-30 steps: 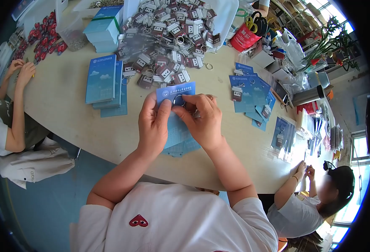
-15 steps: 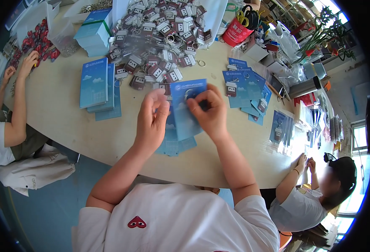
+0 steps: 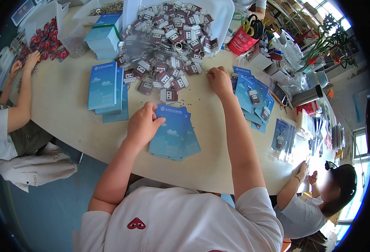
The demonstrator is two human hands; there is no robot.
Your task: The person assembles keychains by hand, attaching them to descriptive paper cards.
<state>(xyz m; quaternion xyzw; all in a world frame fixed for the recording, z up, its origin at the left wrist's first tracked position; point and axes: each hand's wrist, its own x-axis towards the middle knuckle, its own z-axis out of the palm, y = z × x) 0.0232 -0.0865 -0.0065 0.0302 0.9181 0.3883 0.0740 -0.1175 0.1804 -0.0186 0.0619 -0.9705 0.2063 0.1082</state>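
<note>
A blue card (image 3: 168, 133) printed with clouds lies on a small fan of similar cards on the table. My left hand (image 3: 142, 126) is closed at its upper left corner, thumb on the front, fingers mostly hidden. Farther right, my right hand (image 3: 220, 82) rests low over the table with its fingers pinched together; what is between them is too small to tell. Beside it lies a pile of blue cards (image 3: 246, 90), several carrying brown-and-white keychains (image 3: 253, 97). Between my hands, one loose keychain (image 3: 168, 95) lies at the near edge of a large keychain heap (image 3: 174, 35).
Stacks of blue cards (image 3: 102, 88) stand at the left. A white bin (image 3: 225, 21) spills keychains. A red bucket of scissors (image 3: 241, 42) stands behind. Tiny dark dots (image 3: 185, 104) are scattered mid-table. People work at left and right; clear sleeves (image 3: 282, 136) lie at right.
The card with a ring that my right hand held is gone from it; the right pile shows another on top. My right hand moved right and away; my left lowered onto the fanned cards.
</note>
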